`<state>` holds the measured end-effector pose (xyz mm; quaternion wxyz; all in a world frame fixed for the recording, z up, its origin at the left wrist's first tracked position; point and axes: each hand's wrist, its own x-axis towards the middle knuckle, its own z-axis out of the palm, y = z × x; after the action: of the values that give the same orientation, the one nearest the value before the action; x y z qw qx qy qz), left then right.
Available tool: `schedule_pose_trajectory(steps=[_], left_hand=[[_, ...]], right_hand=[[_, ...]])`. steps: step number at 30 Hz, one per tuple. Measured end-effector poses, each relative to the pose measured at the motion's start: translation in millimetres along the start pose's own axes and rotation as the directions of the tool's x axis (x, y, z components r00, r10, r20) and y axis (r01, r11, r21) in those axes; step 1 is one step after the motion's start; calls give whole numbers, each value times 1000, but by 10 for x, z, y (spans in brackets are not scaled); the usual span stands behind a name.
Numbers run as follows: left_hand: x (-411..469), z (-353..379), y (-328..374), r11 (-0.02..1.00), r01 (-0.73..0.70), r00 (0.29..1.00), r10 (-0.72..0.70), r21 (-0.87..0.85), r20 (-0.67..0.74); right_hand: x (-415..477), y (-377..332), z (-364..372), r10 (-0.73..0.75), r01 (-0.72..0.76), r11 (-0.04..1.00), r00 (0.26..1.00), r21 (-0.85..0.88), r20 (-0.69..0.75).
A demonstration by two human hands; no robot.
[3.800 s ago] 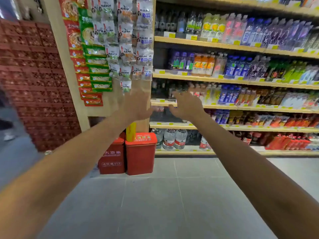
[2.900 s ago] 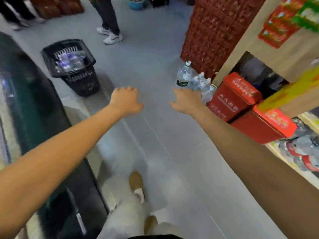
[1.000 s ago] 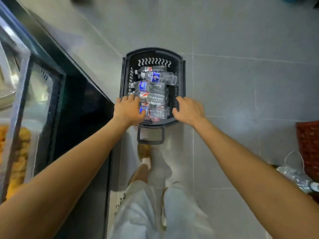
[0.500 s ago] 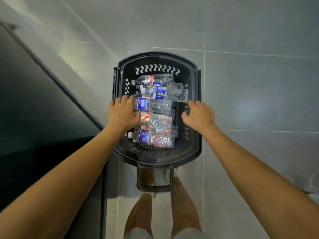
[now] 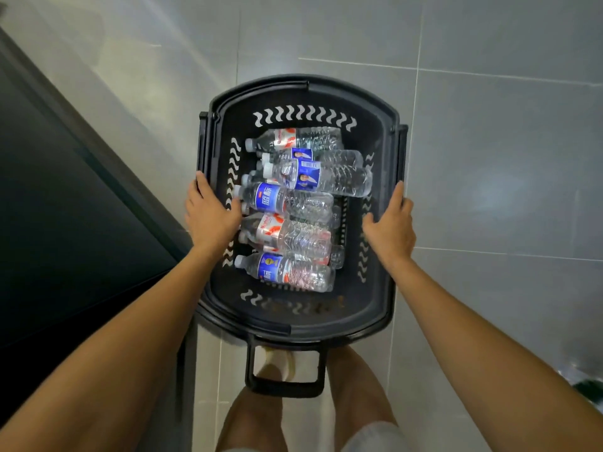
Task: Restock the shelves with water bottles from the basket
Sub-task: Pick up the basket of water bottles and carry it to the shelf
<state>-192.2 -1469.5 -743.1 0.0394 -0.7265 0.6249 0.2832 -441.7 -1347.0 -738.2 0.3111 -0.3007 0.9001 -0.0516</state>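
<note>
Tile floor [image 5: 489, 158]: one basket [image 5: 303, 83], at least six water bottles [image 5: 293, 203]; left hand [image 5: 212, 215], right hand [image 5: 390, 225], fingers released.

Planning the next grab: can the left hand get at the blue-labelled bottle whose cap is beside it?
Probably yes: the left hand sits at the basket rim, next to that bottle, whose neck end nothing covers.
</note>
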Motion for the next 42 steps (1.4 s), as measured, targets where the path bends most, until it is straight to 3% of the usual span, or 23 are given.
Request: schedule_pose_trajectory(steps=[7, 16, 28, 34, 42], left_hand=[[202, -60, -60, 963, 70, 997, -59, -261, 50], [335, -63, -119, 920, 139, 990, -117, -366, 81], [178, -209, -5, 902, 217, 972, -165, -373, 167], [-90, -340, 263, 946, 142, 978, -88, -292, 190], [-700, -583, 848, 956, -68, 950, 150, -285, 275]], right_hand=[[59, 73, 14, 19, -12, 987, 999, 162, -39], [137, 79, 46, 107, -80, 911, 993, 406, -45], [61, 193, -168, 167, -149, 880, 986, 452, 0], [-357, 447, -456, 250, -212, 839, 968, 501, -10], [-1259, 997, -951, 421, -278, 715, 903, 641, -78]])
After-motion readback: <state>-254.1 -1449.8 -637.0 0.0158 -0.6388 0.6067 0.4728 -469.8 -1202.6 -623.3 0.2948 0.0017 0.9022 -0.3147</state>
